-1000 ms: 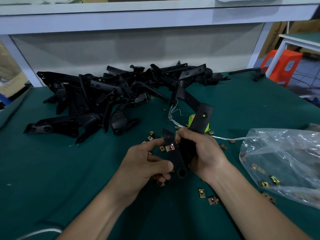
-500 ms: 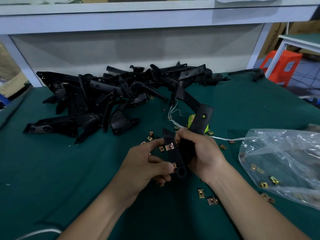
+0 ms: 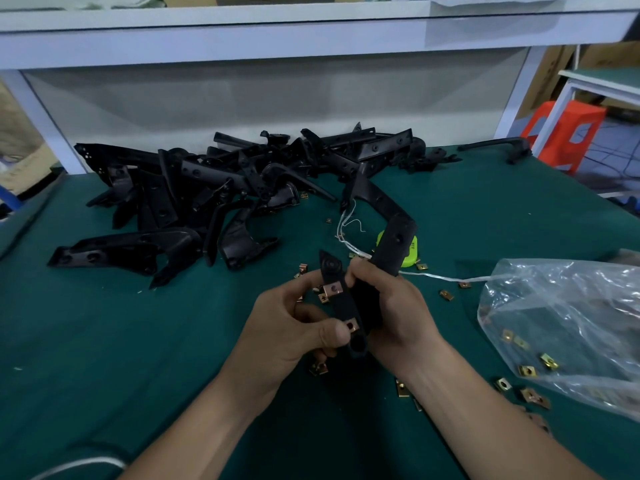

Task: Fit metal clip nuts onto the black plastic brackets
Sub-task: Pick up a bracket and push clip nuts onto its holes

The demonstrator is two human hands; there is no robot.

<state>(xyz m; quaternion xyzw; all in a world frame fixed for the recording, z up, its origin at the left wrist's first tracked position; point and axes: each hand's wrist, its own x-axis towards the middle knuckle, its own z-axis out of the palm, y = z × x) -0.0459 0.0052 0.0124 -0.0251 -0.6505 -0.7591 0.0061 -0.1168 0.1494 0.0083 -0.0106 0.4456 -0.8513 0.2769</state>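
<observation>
Copper shows in a second place on the bracket (image 3: 363, 299) now: a moment ago only the upper clip nut (image 3: 333, 289) sat on its narrow arm, and a lower clip nut (image 3: 351, 326) has since come into view just past the left thumb, close to the round eye at the arm's near end. It looks seated over its hole, so I judge this arm to be about finished, pending a last push home.

The left hand (image 3: 294, 334) pinches the narrow arm, thumb tip against the lower nut and the other fingers curled behind. The right hand (image 3: 398, 317) has its fingers wrapped round the thicker arm. The bracket is held up off the green surface (image 3: 104, 341), between both hands.

Its narrow arm runs lengthwise away from the person, tipped a little left, pointed tip farthest and eye nearest. The thick arm leans away to the right, toward the pile of brackets (image 3: 214, 195).

Loose clip nuts (image 3: 401, 388) lie scattered below the hands and inside the plastic bag (image 3: 568, 327) to the right.
</observation>
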